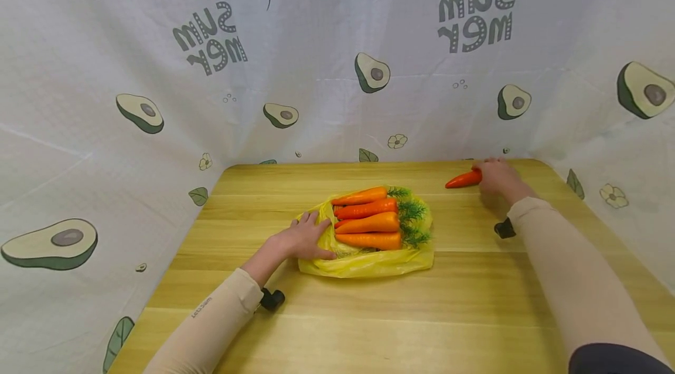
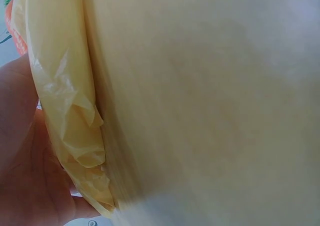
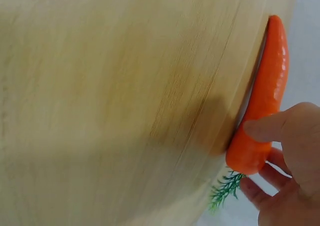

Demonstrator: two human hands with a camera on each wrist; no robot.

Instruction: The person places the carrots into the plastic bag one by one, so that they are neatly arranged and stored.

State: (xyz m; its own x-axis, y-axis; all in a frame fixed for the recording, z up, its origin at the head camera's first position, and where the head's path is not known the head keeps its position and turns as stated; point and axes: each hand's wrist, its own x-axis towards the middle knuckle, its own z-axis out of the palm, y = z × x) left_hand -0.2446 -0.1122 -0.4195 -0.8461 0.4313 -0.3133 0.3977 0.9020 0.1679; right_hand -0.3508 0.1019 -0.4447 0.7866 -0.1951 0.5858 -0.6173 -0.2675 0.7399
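At the back right of the table, my right hand (image 1: 498, 177) grips a red-orange carrot (image 3: 267, 91) near its thick end. In the right wrist view the thumb lies across the carrot and the fingers are behind it, with its green leafy top (image 3: 227, 188) sticking out below. My left hand (image 1: 306, 237) rests with spread fingers on the left edge of a yellow plastic bag (image 1: 364, 265). Several carrots (image 1: 369, 223) lie side by side on the bag, their green tops (image 1: 413, 210) pointing right. The left wrist view has the bag's crumpled edge (image 2: 65, 111) against the hand.
The wooden table (image 1: 379, 321) extends in front of the bag and on both sides. A white curtain (image 1: 327, 57) printed with avocados hangs along the table's back and sides. Dark wrist cameras (image 1: 272, 299) sit under both wrists.
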